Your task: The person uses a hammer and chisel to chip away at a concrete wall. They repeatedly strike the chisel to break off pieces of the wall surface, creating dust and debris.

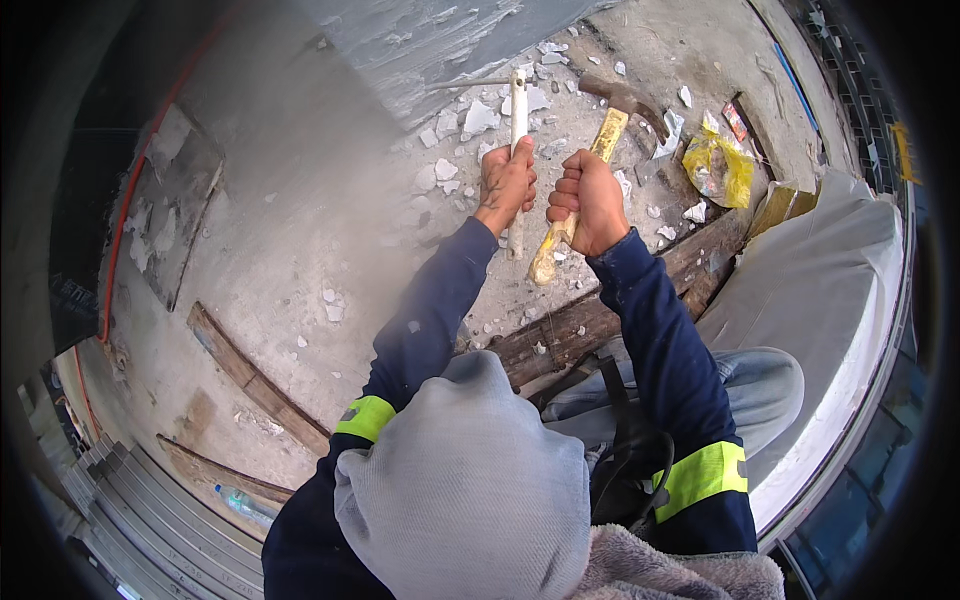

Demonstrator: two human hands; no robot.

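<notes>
My left hand point(508, 182) grips a white, rod-like handle point(519, 105) that stands roughly upright in the picture. A thin metal rod point(469, 83) crosses its top end, pointing left towards the grey coated surface point(427, 45). Just to the right, my right hand point(589, 199) is closed round the worn yellow handle of a claw hammer point(609, 135). The hammer's rusty head is at the top, its claw curving to the right. The two hands are apart. White broken flakes point(480, 120) lie on the concrete floor beneath and around both tools.
A wooden beam point(555, 337) lies below my hands. To the right are a yellow plastic bag point(718, 169) and a sheet-covered block point(810, 277). At left are planks point(259, 379), a board point(176, 210), a red hose point(124, 217), metal profiles point(150, 525) and a plastic bottle point(244, 504).
</notes>
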